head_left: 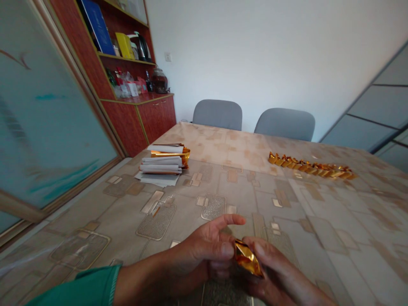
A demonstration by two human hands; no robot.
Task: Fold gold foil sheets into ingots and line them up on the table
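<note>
A small piece of folded gold foil paper is between my two hands, low over the front of the table. My left hand grips its left end with thumb and curled fingers, while the index finger stretches out to the right. On the other side, my right hand pinches it with the thumb on top; its other fingers are mostly hidden below. Farther off to the left lies a stack of white-backed gold foil sheets. A long row of folded gold pieces sits at the back right.
A patterned cloth covers the table. Two grey chairs stand at its far edge, before a white wall. A reddish wooden cabinet with bottles and a kettle is at back left, beside a frosted glass door.
</note>
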